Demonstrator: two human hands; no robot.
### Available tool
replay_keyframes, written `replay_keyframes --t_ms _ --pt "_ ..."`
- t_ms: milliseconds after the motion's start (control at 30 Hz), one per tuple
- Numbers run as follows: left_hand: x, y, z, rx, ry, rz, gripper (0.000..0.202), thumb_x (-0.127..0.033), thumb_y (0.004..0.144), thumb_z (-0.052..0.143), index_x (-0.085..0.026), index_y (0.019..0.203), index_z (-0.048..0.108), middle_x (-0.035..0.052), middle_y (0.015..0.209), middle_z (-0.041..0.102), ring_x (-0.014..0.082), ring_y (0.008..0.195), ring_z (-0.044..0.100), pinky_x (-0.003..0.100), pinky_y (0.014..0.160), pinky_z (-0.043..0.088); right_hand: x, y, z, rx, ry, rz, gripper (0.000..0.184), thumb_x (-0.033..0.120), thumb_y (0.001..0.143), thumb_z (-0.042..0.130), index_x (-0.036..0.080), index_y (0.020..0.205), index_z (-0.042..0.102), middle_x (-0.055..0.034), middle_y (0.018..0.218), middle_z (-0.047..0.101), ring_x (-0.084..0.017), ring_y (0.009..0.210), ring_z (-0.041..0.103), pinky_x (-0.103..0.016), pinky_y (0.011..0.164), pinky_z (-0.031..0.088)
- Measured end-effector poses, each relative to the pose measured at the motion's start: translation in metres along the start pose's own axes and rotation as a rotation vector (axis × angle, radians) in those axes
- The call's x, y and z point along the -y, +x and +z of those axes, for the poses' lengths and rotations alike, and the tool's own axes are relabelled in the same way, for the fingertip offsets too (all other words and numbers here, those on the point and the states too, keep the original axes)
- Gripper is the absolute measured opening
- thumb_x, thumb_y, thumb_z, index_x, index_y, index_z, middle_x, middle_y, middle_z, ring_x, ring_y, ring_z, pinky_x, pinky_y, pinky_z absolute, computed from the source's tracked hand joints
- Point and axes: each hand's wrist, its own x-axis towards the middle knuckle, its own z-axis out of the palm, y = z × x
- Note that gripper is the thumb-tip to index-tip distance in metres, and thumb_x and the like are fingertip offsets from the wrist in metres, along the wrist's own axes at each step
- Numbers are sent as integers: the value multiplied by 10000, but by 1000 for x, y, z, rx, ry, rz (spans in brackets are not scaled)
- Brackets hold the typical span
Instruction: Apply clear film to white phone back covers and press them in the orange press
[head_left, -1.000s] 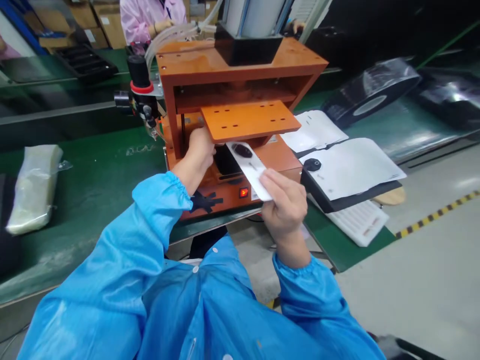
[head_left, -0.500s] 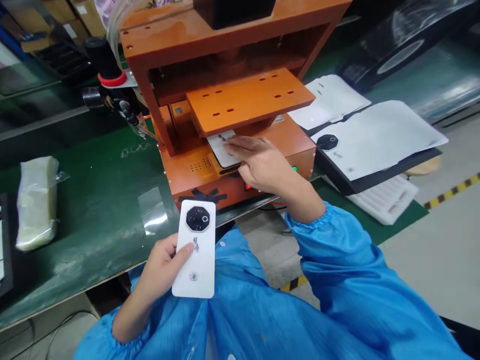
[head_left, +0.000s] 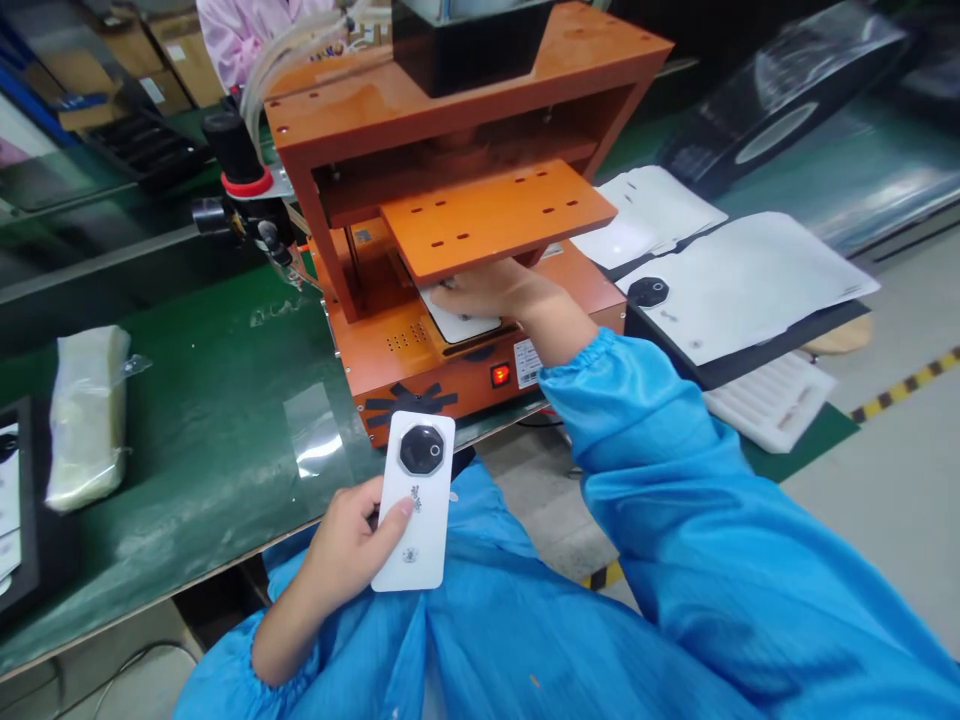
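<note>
My left hand (head_left: 346,545) grips a white phone back cover (head_left: 415,503) with a black octagonal camera ring, held upright over my lap at the bench edge. My right hand (head_left: 501,292) reaches under the orange plate (head_left: 495,215) of the orange press machine (head_left: 450,200). Its fingers lie flat on a second white cover (head_left: 459,322) that rests on the machine's base. The fingertips are partly hidden by the plate.
A black tray (head_left: 750,340) with white covers lies right of the machine, over a white ribbed tray (head_left: 765,400). A wrapped white bundle (head_left: 86,415) and a clear film piece (head_left: 315,430) lie on the green bench (head_left: 187,420). A person in pink (head_left: 247,35) works behind.
My right hand has pushed a little further under the plate on the second cover. My left hand with the first cover has shifted slightly right and down. The view moved.
</note>
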Motion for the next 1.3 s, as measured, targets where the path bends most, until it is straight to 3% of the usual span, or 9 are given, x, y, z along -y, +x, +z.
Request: replay_keyframes --t_ms 133,267,433,533,633,767,1067,1200,1300 --pt "-9 10 6 -85 312 296 361 -347 1054 522 -193 752 647 25 688 662 169 623 623 287 594 465 -3 20 4 92 46 18 362 388 963 605 206 1244 742 -128 1401 736 -347 1250 678 -474 1071 536" --pt "-8 28 18 -302 608 617 256 -232 1022 533 -183 809 665 143 1048 754 240 880 708 362 748 595 0 -5 -12 26 -2 -41 421 365 945 640 142 1294 715 -177 1415 712 -383 1338 623 -526 1158 481" --pt "7 44 29 -368 831 645 234 -119 975 566 -196 759 611 211 1616 561 259 886 694 437 745 614 -8 -116 -18 -613 119 245 351 322 1071 460 215 1270 729 -146 1255 753 -309 1223 681 -481 1096 547" --pt "15 46 31 -368 907 625 261 -110 978 561 -205 736 584 209 1675 490 245 789 669 444 674 586 -15 -184 3 -786 56 416 423 309 1098 383 213 1303 741 -208 1148 742 -347 1100 693 -531 1002 575" --pt "16 46 30 -379 959 635 283 -121 994 563 -202 723 567 234 1676 471 222 730 658 427 645 566 -20 -217 33 -751 12 405 468 254 1065 413 289 1407 731 -141 1113 739 -325 1042 704 -513 941 611" --pt "13 44 25 -410 995 659 318 -148 1026 536 -198 713 554 267 1655 475 200 660 655 398 589 522 -23 -222 56 -715 -51 328 524 153 1038 388 191 1447 713 -146 1157 726 -275 1048 687 -485 959 619" --pt "15 38 23 -439 1047 551 298 -212 1024 581 -195 728 556 140 1679 496 103 430 495 368 427 299 -30 -221 41 -662 12 312 490 127 1044 363 166 1319 766 -169 1158 730 -266 1086 682 -443 980 603" --pt "0 37 21 -485 666 600 195 -267 1083 522 -217 939 643 107 1347 763 180 726 730 297 534 481 10 -229 29 -764 299 269 284 217 1041 515 191 1233 723 -129 1080 731 -239 947 707 -404 868 626" --pt "-11 38 34 -490 381 655 196 -263 1099 490 -224 1133 679 79 1094 769 216 978 765 293 775 605 67 -239 32 -609 704 85 283 459 1000 629 245 1174 693 -73 977 739 -227 800 717 -360 702 626"
